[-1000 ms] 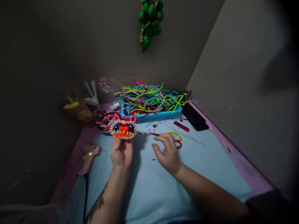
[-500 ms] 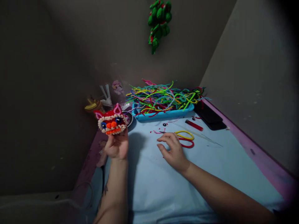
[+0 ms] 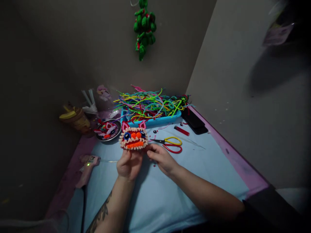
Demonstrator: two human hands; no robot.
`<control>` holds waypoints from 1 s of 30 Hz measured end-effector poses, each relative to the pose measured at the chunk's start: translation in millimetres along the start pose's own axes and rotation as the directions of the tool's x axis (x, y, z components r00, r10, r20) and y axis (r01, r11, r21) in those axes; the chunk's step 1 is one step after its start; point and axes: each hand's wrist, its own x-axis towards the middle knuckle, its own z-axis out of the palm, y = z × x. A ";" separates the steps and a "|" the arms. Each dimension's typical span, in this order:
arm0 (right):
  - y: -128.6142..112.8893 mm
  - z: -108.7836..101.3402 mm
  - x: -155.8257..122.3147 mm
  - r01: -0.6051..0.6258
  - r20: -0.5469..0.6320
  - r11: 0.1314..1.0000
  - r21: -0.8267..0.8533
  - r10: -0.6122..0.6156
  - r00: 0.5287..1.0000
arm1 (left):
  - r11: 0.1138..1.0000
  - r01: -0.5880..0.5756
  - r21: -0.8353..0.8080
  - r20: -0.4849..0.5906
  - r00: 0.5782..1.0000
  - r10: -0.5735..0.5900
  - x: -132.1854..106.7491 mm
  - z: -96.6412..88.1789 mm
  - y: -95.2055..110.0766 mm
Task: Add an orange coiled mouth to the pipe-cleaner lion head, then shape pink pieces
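A pipe-cleaner lion head [image 3: 134, 138], red with pink ears, blue-rimmed eyes, an orange nose and mouth and cream trim, faces me above the table. My left hand [image 3: 130, 163] is closed around its underside from below, part of the fingers hidden behind it. At its lower right edge, my right hand [image 3: 162, 158] has thumb and fingers pinched together; the fingertips meet the rim there. Right beyond that hand lie scissors [image 3: 172, 140] with one yellow and one red handle, their blades pointing left.
Behind stands a blue tray [image 3: 155, 121] heaped with colourful pipe cleaners [image 3: 150, 103]. A round dish [image 3: 107, 139] with more pipe-cleaner pieces and a pink glue gun [image 3: 87, 170] are at left. A red lighter [image 3: 182, 130], tweezers [image 3: 194, 142] and a black phone [image 3: 194, 121] lie right.
The lion head has come lower and rightward in my left hand. My right hand has moved from beside the scissors to its edge and closed. The view has shifted right.
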 end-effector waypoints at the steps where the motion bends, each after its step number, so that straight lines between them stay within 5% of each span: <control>1: -0.7 -0.6 -0.6 -0.005 -0.011 1.000 0.000 0.005 1.000 | 1.000 -0.001 0.006 0.001 1.000 0.001 0.0 0.0 0.3; 3: -4.3 -1.5 -3.5 0.083 -0.093 0.990 -0.112 -0.094 0.991 | 1.000 -0.005 0.021 0.001 1.000 0.005 0.2 0.8 0.9; 5: -10.7 -1.9 -8.3 0.240 -0.169 0.909 -0.341 -0.311 0.935 | 0.999 -0.004 0.037 0.001 1.000 0.004 0.0 2.1 0.0; 8: -21.5 -2.0 -16.0 0.414 -0.104 0.637 -0.651 -0.614 0.782 | 0.998 0.004 0.064 0.003 1.000 -0.004 -1.6 2.2 -5.6; 11: -28.0 -1.4 -20.2 0.452 0.006 0.429 -0.782 -0.720 0.694 | 0.993 0.035 0.115 -0.001 0.999 -0.035 -4.4 -0.9 -14.8; 15: -28.2 -1.6 -19.2 0.427 0.032 0.356 -0.831 -0.736 0.677 | 0.982 0.042 0.183 -0.027 0.999 -0.038 -7.8 -4.8 -25.4; 24: -28.4 -2.6 -16.5 0.381 -0.025 0.394 -0.837 -0.722 0.692 | 0.956 -0.060 0.286 -0.057 0.995 0.080 -9.7 2.8 -29.2; 30: -26.8 -1.2 -18.1 0.387 0.036 0.323 -0.863 -0.727 0.685 | 0.877 -0.167 0.451 -0.022 0.980 0.198 -8.7 -0.5 -31.0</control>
